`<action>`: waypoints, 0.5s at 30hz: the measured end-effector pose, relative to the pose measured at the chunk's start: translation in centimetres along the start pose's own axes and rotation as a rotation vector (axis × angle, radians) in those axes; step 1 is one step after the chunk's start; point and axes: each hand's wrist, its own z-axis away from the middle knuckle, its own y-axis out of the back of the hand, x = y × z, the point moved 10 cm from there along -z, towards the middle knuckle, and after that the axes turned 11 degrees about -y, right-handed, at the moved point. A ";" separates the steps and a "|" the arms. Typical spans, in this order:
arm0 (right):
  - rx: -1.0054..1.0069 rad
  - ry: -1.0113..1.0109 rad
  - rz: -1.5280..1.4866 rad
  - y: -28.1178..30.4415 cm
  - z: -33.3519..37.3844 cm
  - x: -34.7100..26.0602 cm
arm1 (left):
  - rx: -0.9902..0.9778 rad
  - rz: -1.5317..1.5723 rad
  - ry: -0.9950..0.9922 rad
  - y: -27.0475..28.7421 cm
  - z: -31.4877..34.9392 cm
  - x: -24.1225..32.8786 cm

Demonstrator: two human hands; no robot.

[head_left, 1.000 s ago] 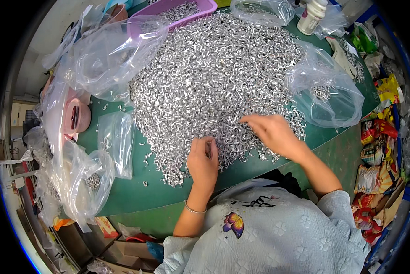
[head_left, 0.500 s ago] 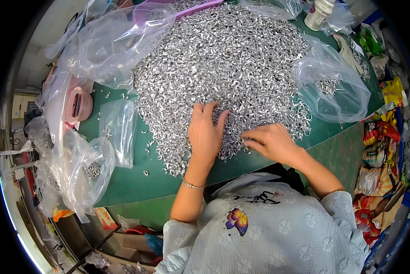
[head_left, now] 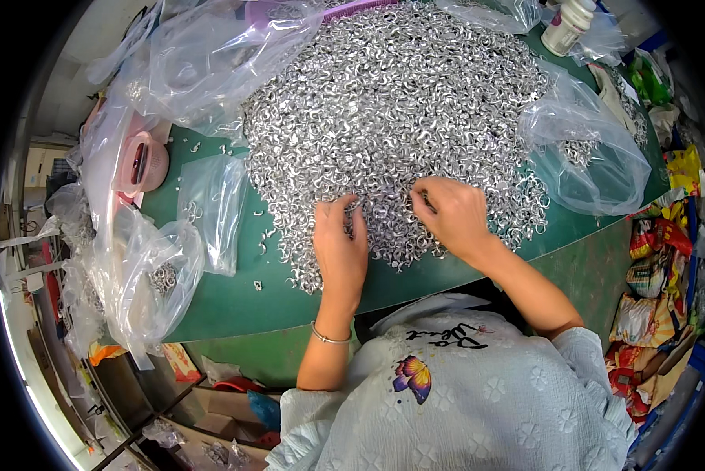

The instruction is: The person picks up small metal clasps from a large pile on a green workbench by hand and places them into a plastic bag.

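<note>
A broad heap of small, shiny, curved silver metal pieces (head_left: 399, 102) covers the middle of the green table (head_left: 290, 320). At the heap's near side, my left hand (head_left: 341, 245) rests with bent fingers on the pieces, thumb apart from the fingertips, and holds nothing that I can see. To its right, my right hand (head_left: 453, 218) has its thumb and fingertips drawn together over the heap. Whatever is between those fingertips is too small and too hidden to make out. A bracelet (head_left: 329, 337) circles my left wrist.
Clear plastic bags (head_left: 588, 145) with some metal pieces lie right of the heap; other bags (head_left: 160, 275) lie left. A pink basket (head_left: 155, 166) sits at the left edge. A white bottle (head_left: 566, 30) stands far right. Colourful packages (head_left: 637, 314) are stacked beyond the table's right side.
My right hand has moved up and slightly left onto the heap. My left hand has drawn back toward me, its thumb closer to its fingers. The whole view has shifted slightly.
</note>
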 end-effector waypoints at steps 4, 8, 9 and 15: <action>0.008 0.024 0.034 0.0 -0.1 -0.7 | -0.061 0.076 -0.002 -1.0 0.6 1.2; -0.026 0.003 0.080 -0.7 -0.3 -0.7 | -0.131 0.019 0.029 -1.9 0.8 1.7; -0.037 -0.040 0.058 -0.1 -0.4 -0.6 | -0.121 0.010 0.012 -1.8 0.7 1.6; -0.308 -0.537 -0.609 -0.6 0.5 4.8 | -0.057 0.420 0.172 -1.4 1.0 -0.4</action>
